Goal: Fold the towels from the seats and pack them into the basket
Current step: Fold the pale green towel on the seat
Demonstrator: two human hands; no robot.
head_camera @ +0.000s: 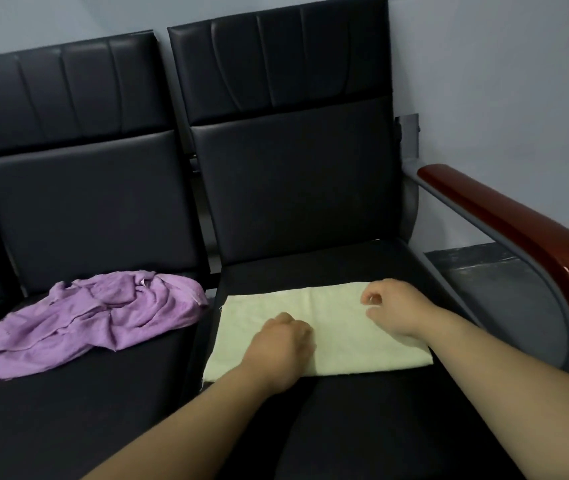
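Note:
A pale yellow towel (338, 327) lies flat as a folded rectangle on the right black seat (362, 410). My left hand (281, 344) rests on the towel near its middle front, fingers curled under. My right hand (393, 310) hovers over or touches the towel's right part with fingers loosely curled; whether it pinches cloth I cannot tell. A crumpled purple towel (96, 317) lies on the left black seat (68, 410), untouched. No basket is in view.
Two black padded seat backs (293, 168) stand against a pale blue wall. A red-brown wooden armrest (518, 233) on a grey metal frame runs along the right seat's side. A dark grey ledge (504, 271) lies beyond it.

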